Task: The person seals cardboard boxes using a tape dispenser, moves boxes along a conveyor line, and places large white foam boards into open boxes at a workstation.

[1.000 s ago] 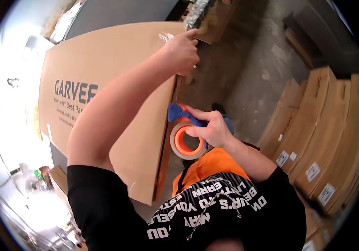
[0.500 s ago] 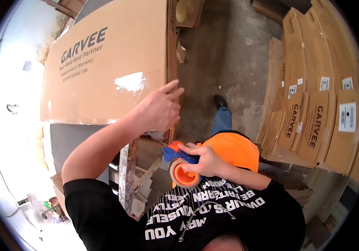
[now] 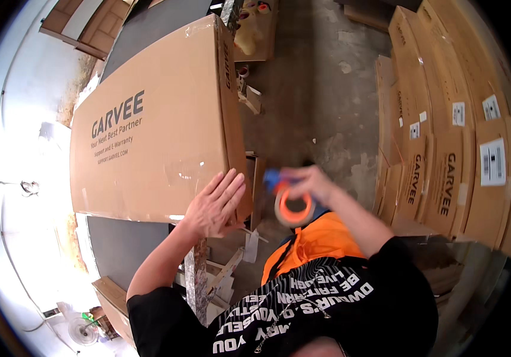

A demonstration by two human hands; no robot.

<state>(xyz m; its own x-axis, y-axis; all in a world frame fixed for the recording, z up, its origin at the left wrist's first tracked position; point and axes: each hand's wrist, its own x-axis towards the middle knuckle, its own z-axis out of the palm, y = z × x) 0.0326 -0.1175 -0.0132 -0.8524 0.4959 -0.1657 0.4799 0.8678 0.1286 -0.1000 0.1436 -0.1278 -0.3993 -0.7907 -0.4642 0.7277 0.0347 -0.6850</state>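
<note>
A large brown cardboard box (image 3: 166,113) with dark print lies on a dark grey work table (image 3: 121,250) at my left. Clear tape shines on its top near the close right corner. My left hand (image 3: 215,205) rests on that corner, fingers stretched out and side by side across the edge. Off the box's right side, my right hand (image 3: 312,183) grips a blue and orange tape dispenser (image 3: 295,209) carrying a tape roll with an orange core. Hand and dispenser are somewhat blurred, and a gap separates them from the box.
Flat brown cartons (image 3: 440,154) with white labels stand stacked along the right. A worn concrete floor (image 3: 303,77) runs between. Scraps (image 3: 226,279) lie beside the metal table leg (image 3: 196,279). A fan (image 3: 83,331) stands at the lower left.
My right hand has moved up and right with the tape dispenser, away from my body. My left hand has flattened onto the box corner. The view has turned, so the box appears lower.
</note>
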